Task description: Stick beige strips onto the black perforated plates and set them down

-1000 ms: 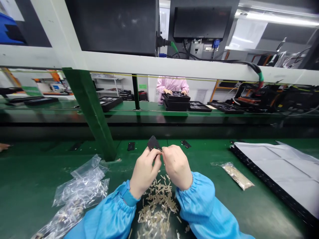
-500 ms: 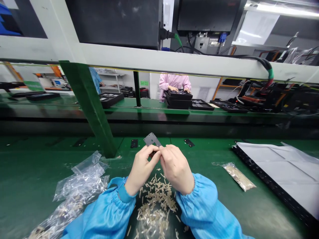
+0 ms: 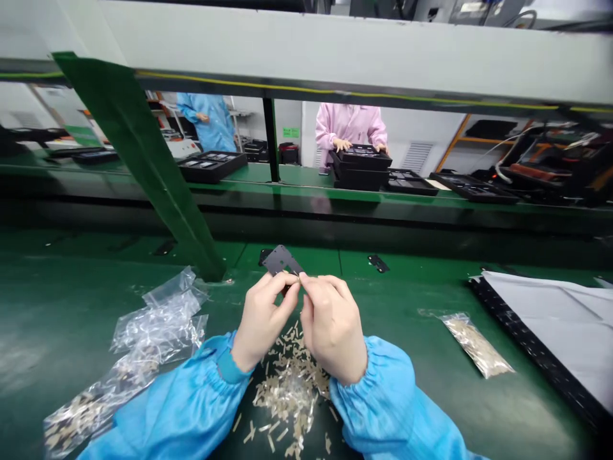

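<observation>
A thin dark grey plate with cutouts (image 3: 280,258) is pinched by its near end between the thumb and fingers of my left hand (image 3: 261,313). At the plate's near right corner, the fingertips of my right hand (image 3: 335,322) are pressed together, touching or nearly touching the plate. Whatever they hold is too small to make out. Below both hands lies a loose pile of small tan strips (image 3: 282,390) with some clear plastic among them. Behind the plate, a small black part (image 3: 263,255) is partly covered by it.
Clear plastic bags (image 3: 163,322) lie left, some holding tan and dark pieces. A bag of tan strips (image 3: 476,345) and a white-covered black tray (image 3: 550,326) are right. A green post (image 3: 143,166) stands ahead. Two people work beyond, near stacked black trays (image 3: 361,169).
My view has tilted down and shifted slightly left. Both hands still hold at the plate, which now looks darker and overlaps the small black part behind. A person in blue shows more fully.
</observation>
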Demonstrator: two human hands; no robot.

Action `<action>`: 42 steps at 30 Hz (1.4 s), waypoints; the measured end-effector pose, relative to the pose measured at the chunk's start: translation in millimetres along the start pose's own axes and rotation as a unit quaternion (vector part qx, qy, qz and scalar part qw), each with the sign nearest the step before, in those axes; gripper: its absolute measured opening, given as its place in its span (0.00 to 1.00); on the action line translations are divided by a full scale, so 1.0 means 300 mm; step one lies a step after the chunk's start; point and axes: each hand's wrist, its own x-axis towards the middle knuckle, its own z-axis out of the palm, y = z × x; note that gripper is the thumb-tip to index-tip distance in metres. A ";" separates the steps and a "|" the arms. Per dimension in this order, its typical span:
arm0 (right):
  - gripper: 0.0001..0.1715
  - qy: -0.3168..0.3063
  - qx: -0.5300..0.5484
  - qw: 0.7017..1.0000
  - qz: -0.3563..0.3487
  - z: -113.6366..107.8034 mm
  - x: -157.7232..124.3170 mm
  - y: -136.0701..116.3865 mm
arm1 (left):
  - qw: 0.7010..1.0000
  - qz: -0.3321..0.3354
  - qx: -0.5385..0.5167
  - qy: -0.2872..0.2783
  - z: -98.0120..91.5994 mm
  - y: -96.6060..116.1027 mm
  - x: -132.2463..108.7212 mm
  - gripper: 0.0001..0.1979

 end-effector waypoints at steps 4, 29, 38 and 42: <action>0.25 -0.006 0.007 1.000 0.017 0.016 -0.011 -0.012 | 0.998 0.029 0.058 0.026 0.004 -0.009 -0.001 0.07; 0.18 0.008 0.005 0.999 0.043 -0.074 0.000 -0.062 | 0.997 0.074 -0.004 -0.025 -0.052 0.089 -0.049 0.07; 0.17 -0.016 0.005 0.999 0.040 -0.074 -0.006 -0.054 | 0.997 0.077 0.014 -0.018 -0.046 0.095 -0.047 0.07; 0.16 -0.026 0.015 0.999 0.044 -0.076 -0.005 -0.055 | 0.996 0.088 0.023 -0.005 -0.049 0.095 -0.051 0.07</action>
